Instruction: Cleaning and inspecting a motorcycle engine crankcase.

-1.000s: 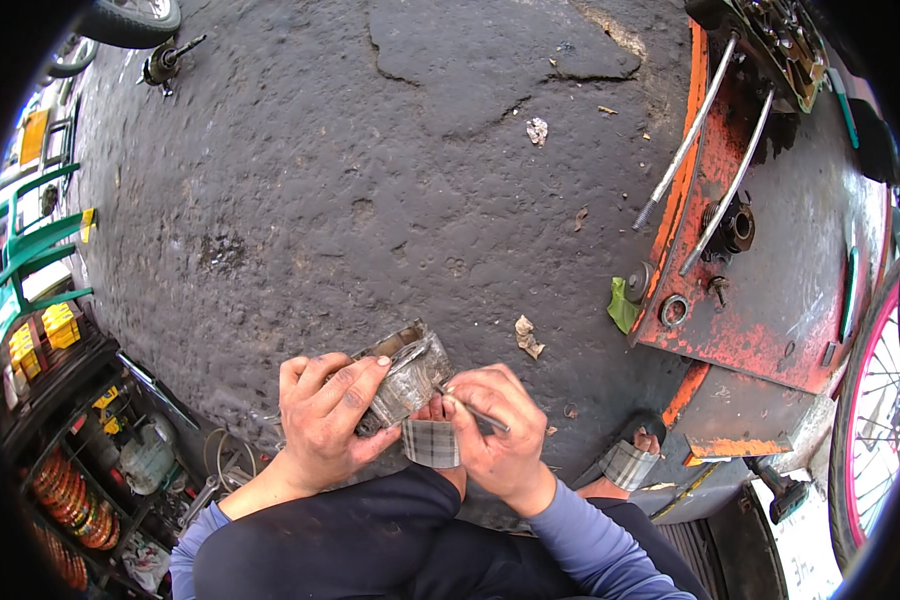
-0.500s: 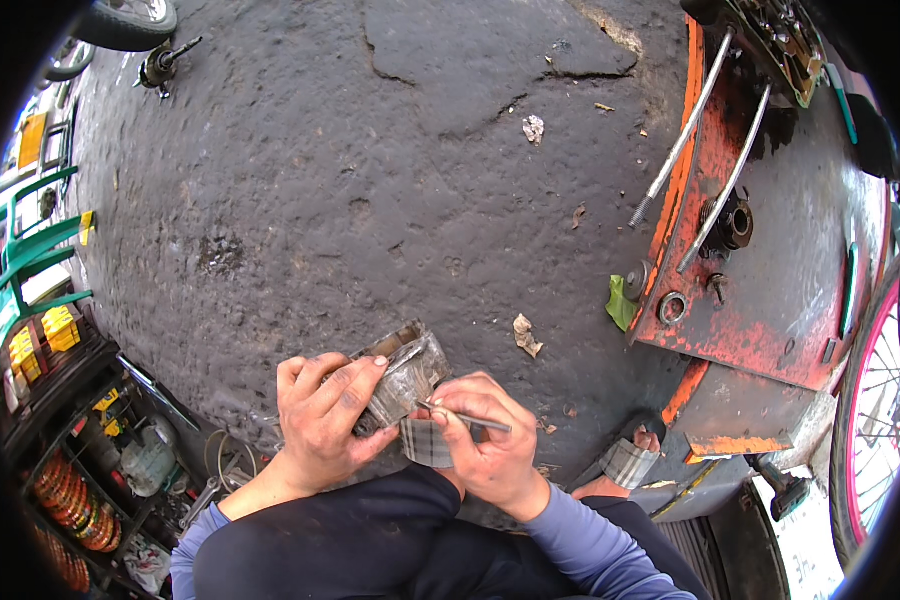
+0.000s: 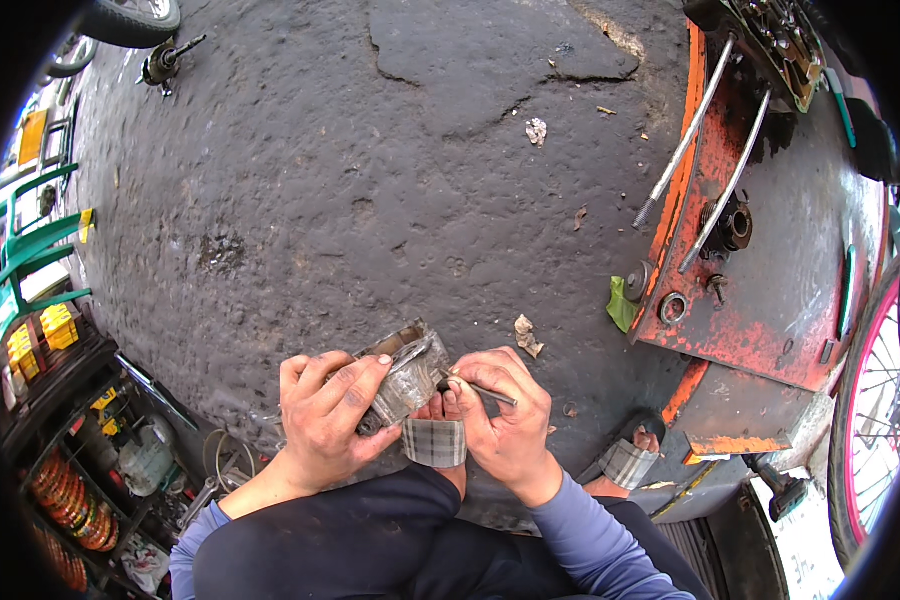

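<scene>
My left hand (image 3: 330, 412) is closed around a dirty grey metal casing (image 3: 412, 382), hollow and box-like, held tilted above my lap. My right hand (image 3: 507, 418) pinches a thin dark metal rod (image 3: 495, 394). The rod's tip lies close to the casing's right side, partly hidden by my fingers, so I cannot tell whether it touches. Below the casing shows a sandal with a checked strap (image 3: 434, 442) on my foot.
To the right lies a worn orange metal plate (image 3: 760, 340) bearing two metal rods, a dark cylindrical part (image 3: 735, 226) and a ring (image 3: 673, 308). A pink-rimmed wheel (image 3: 875, 420) stands beyond. At left are a green chair (image 3: 40, 245) and a cluttered shelf (image 3: 80, 440).
My right hand has shifted slightly up and to the right with the rod, away from the casing, uncovering my toes. My left hand and the casing have hardly moved.
</scene>
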Action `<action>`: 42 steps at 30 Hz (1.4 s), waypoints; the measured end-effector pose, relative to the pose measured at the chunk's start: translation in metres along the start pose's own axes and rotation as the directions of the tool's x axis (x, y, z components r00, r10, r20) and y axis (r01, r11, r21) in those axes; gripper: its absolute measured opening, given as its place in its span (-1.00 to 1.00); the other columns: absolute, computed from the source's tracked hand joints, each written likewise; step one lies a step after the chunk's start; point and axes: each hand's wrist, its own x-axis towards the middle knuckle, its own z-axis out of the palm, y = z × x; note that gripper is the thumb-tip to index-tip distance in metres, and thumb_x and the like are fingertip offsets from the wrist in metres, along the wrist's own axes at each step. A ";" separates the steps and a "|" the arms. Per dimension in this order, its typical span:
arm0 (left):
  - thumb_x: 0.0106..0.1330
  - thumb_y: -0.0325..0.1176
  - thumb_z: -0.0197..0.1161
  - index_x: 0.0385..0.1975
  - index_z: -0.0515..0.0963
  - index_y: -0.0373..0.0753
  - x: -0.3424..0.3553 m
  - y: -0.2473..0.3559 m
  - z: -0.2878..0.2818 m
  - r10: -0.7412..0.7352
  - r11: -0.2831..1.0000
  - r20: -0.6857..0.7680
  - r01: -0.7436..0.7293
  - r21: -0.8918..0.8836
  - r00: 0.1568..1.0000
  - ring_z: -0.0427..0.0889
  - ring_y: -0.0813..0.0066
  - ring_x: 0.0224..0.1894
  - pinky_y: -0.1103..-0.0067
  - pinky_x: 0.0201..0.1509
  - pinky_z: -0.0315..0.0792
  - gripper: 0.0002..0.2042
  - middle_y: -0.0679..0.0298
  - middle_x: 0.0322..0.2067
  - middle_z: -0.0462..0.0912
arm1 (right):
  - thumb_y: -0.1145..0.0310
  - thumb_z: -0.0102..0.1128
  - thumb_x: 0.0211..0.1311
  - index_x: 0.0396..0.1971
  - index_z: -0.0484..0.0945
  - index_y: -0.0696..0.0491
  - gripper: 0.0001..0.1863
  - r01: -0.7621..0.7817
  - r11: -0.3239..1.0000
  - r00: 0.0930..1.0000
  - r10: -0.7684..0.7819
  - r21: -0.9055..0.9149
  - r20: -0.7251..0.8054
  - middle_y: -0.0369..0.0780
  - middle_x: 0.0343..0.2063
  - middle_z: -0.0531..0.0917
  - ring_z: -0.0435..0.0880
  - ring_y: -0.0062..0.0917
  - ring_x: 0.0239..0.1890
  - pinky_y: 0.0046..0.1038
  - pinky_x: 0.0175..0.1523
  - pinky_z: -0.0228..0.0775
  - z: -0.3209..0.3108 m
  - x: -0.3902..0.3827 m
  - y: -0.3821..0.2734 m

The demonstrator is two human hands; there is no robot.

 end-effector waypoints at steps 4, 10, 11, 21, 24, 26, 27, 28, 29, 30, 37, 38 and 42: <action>-0.23 -0.13 0.60 0.11 0.64 -0.17 0.001 0.001 0.000 -0.006 1.000 0.002 0.006 -0.008 1.000 0.65 0.25 -0.05 0.25 -0.01 0.30 -0.26 0.36 -0.03 0.76 | 0.72 0.39 0.16 -0.32 0.65 0.22 -0.86 0.063 0.998 0.998 -0.063 -0.018 0.024 -0.12 -0.27 0.72 0.68 -0.30 -0.26 -0.34 -0.20 0.58 0.001 -0.004 0.000; -0.24 -0.13 0.60 0.11 0.64 -0.17 0.000 0.000 -0.001 -0.004 1.000 0.001 0.004 -0.005 1.000 0.65 0.25 -0.05 0.25 0.00 0.30 -0.26 0.36 -0.03 0.75 | 0.71 0.39 0.16 -0.32 0.66 0.23 -0.87 0.054 0.998 0.998 -0.054 -0.032 0.014 -0.12 -0.27 0.73 0.68 -0.31 -0.26 -0.35 -0.20 0.58 0.001 -0.006 -0.001; -0.23 -0.13 0.60 0.11 0.64 -0.18 0.001 0.000 -0.001 -0.003 1.000 0.000 0.003 -0.007 1.000 0.65 0.25 -0.04 0.25 0.00 0.30 -0.26 0.36 -0.03 0.75 | 0.71 0.39 0.16 -0.32 0.66 0.23 -0.88 0.061 0.997 0.998 -0.060 -0.044 0.007 -0.12 -0.27 0.73 0.68 -0.31 -0.26 -0.35 -0.20 0.58 0.000 -0.003 0.003; -0.26 -0.14 0.61 0.11 0.63 -0.18 0.001 0.001 -0.001 -0.004 1.000 -0.001 0.004 -0.009 1.000 0.65 0.24 -0.05 0.25 -0.01 0.30 -0.25 0.35 -0.02 0.75 | 0.70 0.39 0.17 -0.32 0.66 0.23 -0.88 0.047 0.998 0.998 -0.046 -0.029 0.034 -0.12 -0.26 0.73 0.68 -0.31 -0.27 -0.35 -0.20 0.58 0.002 0.001 -0.003; -0.25 -0.14 0.61 0.11 0.63 -0.18 0.001 0.001 0.000 0.002 1.000 0.002 -0.002 -0.002 1.000 0.65 0.25 -0.04 0.24 -0.01 0.30 -0.25 0.35 -0.01 0.75 | 0.69 0.39 0.19 -0.30 0.67 0.23 -0.89 -0.023 0.997 1.000 0.022 0.072 0.022 -0.11 -0.26 0.73 0.69 -0.31 -0.26 -0.36 -0.19 0.58 0.002 -0.002 0.001; -0.25 -0.14 0.61 0.11 0.64 -0.17 0.000 0.001 0.000 -0.007 1.000 0.001 0.007 -0.007 1.000 0.65 0.25 -0.05 0.24 -0.01 0.30 -0.25 0.36 -0.02 0.75 | 0.68 0.39 0.20 -0.30 0.68 0.23 -0.90 0.010 1.000 1.000 -0.010 0.005 0.006 -0.11 -0.25 0.73 0.69 -0.31 -0.25 -0.36 -0.19 0.59 0.005 0.001 0.001; -0.25 -0.14 0.61 0.11 0.64 -0.17 0.000 0.001 0.000 -0.007 1.000 0.000 0.007 -0.007 1.000 0.65 0.25 -0.05 0.24 -0.01 0.30 -0.25 0.36 -0.02 0.75 | 0.67 0.39 0.21 -0.29 0.69 0.23 -0.90 0.047 0.997 0.999 -0.048 -0.064 -0.010 -0.10 -0.25 0.73 0.70 -0.32 -0.24 -0.36 -0.18 0.59 0.006 0.003 -0.001; -0.25 -0.13 0.61 0.11 0.64 -0.17 0.001 0.001 0.000 -0.002 1.000 -0.002 0.002 -0.005 1.000 0.65 0.25 -0.05 0.24 -0.01 0.31 -0.25 0.36 -0.02 0.75 | 0.67 0.39 0.21 -0.29 0.69 0.23 -0.90 0.048 0.997 0.999 -0.049 -0.064 -0.011 -0.10 -0.25 0.73 0.70 -0.32 -0.24 -0.36 -0.18 0.59 0.005 0.003 -0.002; -0.25 -0.13 0.61 0.11 0.64 -0.17 0.001 0.001 0.000 0.002 1.000 -0.004 -0.002 -0.003 1.000 0.65 0.26 -0.05 0.24 -0.01 0.31 -0.25 0.36 -0.02 0.75 | 0.66 0.39 0.22 -0.30 0.68 0.23 -0.91 -0.008 1.000 1.000 0.008 0.008 0.003 -0.10 -0.25 0.73 0.70 -0.30 -0.25 -0.36 -0.17 0.59 0.005 0.003 -0.004; -0.25 -0.13 0.61 0.11 0.64 -0.17 0.001 0.001 0.000 0.002 1.000 -0.003 -0.002 -0.002 1.000 0.65 0.26 -0.05 0.24 -0.01 0.31 -0.25 0.36 -0.02 0.75 | 0.66 0.38 0.23 -0.30 0.68 0.23 -0.93 -0.067 0.994 0.998 0.066 0.081 0.021 -0.09 -0.26 0.73 0.70 -0.29 -0.25 -0.35 -0.17 0.59 0.005 0.002 -0.004; -0.24 -0.14 0.61 0.11 0.64 -0.18 0.002 0.001 -0.002 -0.003 1.000 0.003 0.003 -0.005 1.000 0.66 0.26 -0.06 0.25 -0.01 0.31 -0.26 0.37 -0.01 0.75 | 0.66 0.38 0.24 -0.30 0.67 0.24 -0.93 0.002 1.000 1.000 -0.002 0.025 0.002 -0.12 -0.27 0.73 0.69 -0.31 -0.25 -0.34 -0.17 0.59 0.008 0.008 0.000; -0.24 -0.15 0.61 0.11 0.64 -0.18 0.002 0.001 -0.002 -0.002 1.000 0.004 0.002 -0.002 1.000 0.66 0.26 -0.06 0.25 -0.01 0.31 -0.26 0.37 -0.01 0.75 | 0.66 0.37 0.24 -0.30 0.67 0.25 -0.93 -0.043 0.998 0.999 0.044 0.042 -0.014 -0.12 -0.27 0.74 0.69 -0.32 -0.25 -0.35 -0.18 0.60 0.007 0.010 0.001; -0.25 -0.15 0.61 0.11 0.64 -0.17 0.003 0.002 -0.002 0.001 1.000 -0.004 -0.001 -0.010 1.000 0.66 0.25 -0.06 0.25 -0.01 0.31 -0.26 0.37 -0.01 0.75 | 0.65 0.37 0.26 -0.28 0.66 0.26 -0.93 -0.055 0.979 0.998 0.049 0.195 0.037 -0.12 -0.26 0.74 0.70 -0.35 -0.23 -0.40 -0.18 0.60 0.011 0.009 -0.003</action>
